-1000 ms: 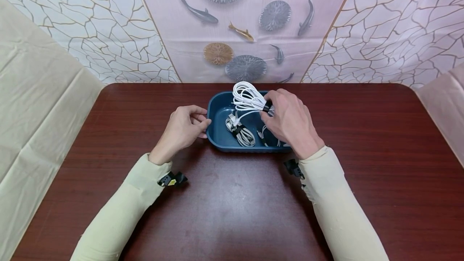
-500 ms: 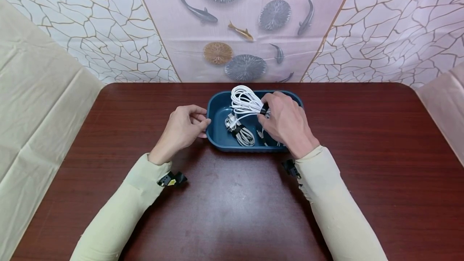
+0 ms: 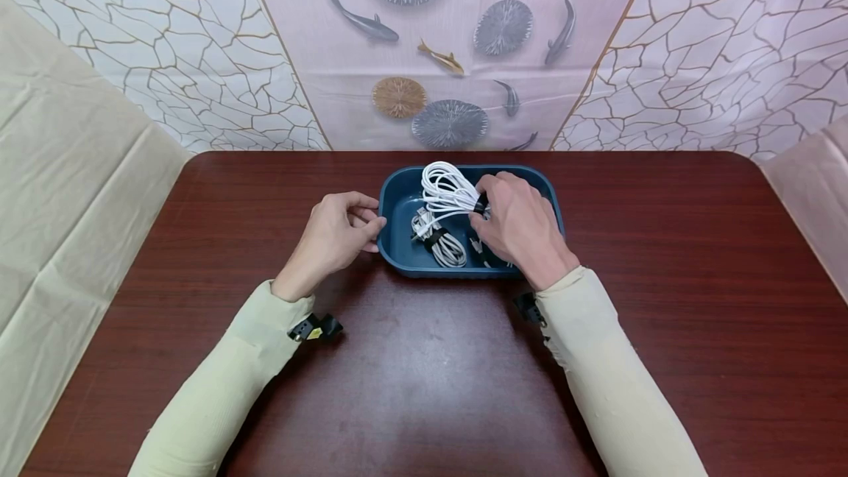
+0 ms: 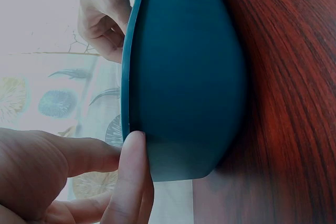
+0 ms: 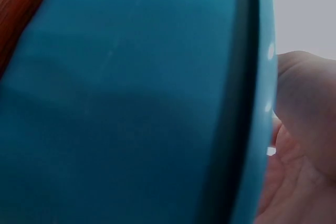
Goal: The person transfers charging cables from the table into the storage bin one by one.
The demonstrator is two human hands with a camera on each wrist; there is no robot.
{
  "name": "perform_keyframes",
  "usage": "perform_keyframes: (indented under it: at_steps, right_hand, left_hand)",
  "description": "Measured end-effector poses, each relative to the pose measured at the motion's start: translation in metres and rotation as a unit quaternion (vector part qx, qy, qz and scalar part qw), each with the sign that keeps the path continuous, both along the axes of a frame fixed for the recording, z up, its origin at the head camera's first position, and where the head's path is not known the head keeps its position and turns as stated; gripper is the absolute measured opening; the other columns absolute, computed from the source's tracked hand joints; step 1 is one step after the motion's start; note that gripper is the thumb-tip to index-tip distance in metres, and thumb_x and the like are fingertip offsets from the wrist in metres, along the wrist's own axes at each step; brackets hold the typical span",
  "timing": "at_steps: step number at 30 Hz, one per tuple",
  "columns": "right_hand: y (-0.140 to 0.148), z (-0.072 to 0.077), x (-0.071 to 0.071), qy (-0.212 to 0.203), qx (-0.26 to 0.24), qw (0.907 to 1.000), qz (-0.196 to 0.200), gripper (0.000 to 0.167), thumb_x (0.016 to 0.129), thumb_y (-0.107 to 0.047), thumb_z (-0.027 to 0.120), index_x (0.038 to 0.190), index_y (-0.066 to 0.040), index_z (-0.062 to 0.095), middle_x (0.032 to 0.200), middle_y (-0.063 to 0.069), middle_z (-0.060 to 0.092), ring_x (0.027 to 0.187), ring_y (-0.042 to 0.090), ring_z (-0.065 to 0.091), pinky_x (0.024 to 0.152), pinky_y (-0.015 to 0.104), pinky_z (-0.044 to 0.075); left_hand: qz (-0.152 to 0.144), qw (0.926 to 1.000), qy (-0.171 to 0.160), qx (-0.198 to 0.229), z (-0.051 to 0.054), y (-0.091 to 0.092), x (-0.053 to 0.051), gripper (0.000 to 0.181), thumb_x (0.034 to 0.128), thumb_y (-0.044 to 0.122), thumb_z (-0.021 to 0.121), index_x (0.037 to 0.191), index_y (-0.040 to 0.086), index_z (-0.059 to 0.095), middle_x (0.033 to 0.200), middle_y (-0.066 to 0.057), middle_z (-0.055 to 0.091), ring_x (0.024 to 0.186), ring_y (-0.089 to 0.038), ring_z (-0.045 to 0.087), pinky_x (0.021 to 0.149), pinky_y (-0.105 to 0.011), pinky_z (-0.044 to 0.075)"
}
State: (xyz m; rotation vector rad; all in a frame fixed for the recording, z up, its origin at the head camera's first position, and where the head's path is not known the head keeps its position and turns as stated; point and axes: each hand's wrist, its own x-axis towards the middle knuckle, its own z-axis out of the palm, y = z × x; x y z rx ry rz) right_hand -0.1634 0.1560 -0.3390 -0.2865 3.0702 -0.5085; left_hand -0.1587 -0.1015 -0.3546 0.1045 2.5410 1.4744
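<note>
My right hand (image 3: 520, 223) is inside the blue plastic bin (image 3: 457, 273), gripping a coiled white cable (image 3: 445, 186) at its black strap. The cable's loops fan out to the left, and its loose end hangs over a grey cable bundle (image 3: 449, 249) with a black strap, lying in the bin. Another small cable (image 3: 478, 250) lies partly hidden beneath my right hand. At the bin's left end, my left hand (image 3: 338, 230) touches the rim from outside. In the left wrist view, one fingertip (image 4: 135, 142) lies against the outer wall just below the rim.
The bin stands near the back edge of a dark red wooden table (image 3: 424, 374). Behind the table hangs a patterned cloth (image 3: 450, 50). In the right wrist view, the bin's wall (image 5: 121, 98) blocks most of the right hand's work.
My right hand has moved down and slightly left with the white cable, lower into the bin. More of the bin's right rim shows. The left hand stays where it was.
</note>
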Motion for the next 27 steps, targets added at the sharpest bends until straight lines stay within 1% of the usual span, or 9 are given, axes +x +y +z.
perform_keyframes:
  at_steps: [10, 17, 20, 27]
  right_hand:
    - [-0.0022, -0.0019, 0.0004, -0.010, 0.007, 0.9999, 0.004, 0.040, 0.094, -0.026, 0.072, 0.128, -0.005, 0.066, 0.122, 0.015, 0.065, 0.103, 0.033, 0.067, 0.083, 0.053, 0.062]
    - [-0.0007, -0.0035, 0.0005, -0.011, 0.008, 0.9999, 0.008, 0.037, 0.094, -0.024, 0.072, 0.124, -0.004, 0.067, 0.115, 0.014, 0.066, 0.098, 0.032, 0.067, 0.078, 0.051, 0.062]
    - [-0.0002, -0.0033, 0.0006, -0.018, 0.011, 0.9997, 0.009, 0.036, 0.094, -0.024, 0.071, 0.124, -0.004, 0.067, 0.114, 0.014, 0.066, 0.098, 0.032, 0.067, 0.077, 0.050, 0.061]
    - [0.0000, -0.0036, 0.0003, -0.036, 0.020, 0.9991, 0.009, 0.037, 0.095, -0.025, 0.069, 0.125, -0.003, 0.066, 0.116, 0.016, 0.066, 0.101, 0.035, 0.067, 0.081, 0.053, 0.061]
  left_hand:
    - [-0.001, 1.0000, 0.000, -0.002, -0.0004, -0.0003, 0.0001, 0.032, 0.0979, 0.009, 0.067, 0.127, -0.004, 0.063, 0.105, -0.019, 0.070, 0.063, -0.011, 0.072, 0.071, -0.043, 0.067]
    - [0.000, 1.0000, -0.001, 0.000, -0.0004, -0.0001, 0.0002, 0.032, 0.0980, 0.008, 0.067, 0.127, -0.004, 0.063, 0.106, -0.019, 0.070, 0.063, -0.011, 0.072, 0.071, -0.043, 0.067]
    - [0.001, 1.0000, -0.001, -0.002, -0.0003, -0.0001, 0.0001, 0.032, 0.0979, 0.009, 0.067, 0.128, -0.004, 0.063, 0.106, -0.019, 0.070, 0.063, -0.011, 0.072, 0.071, -0.042, 0.067]
    - [0.002, 1.0000, -0.001, -0.002, 0.0000, 0.0001, 0.0004, 0.032, 0.0977, 0.009, 0.067, 0.127, -0.004, 0.063, 0.106, -0.020, 0.070, 0.063, -0.011, 0.072, 0.071, -0.042, 0.067]
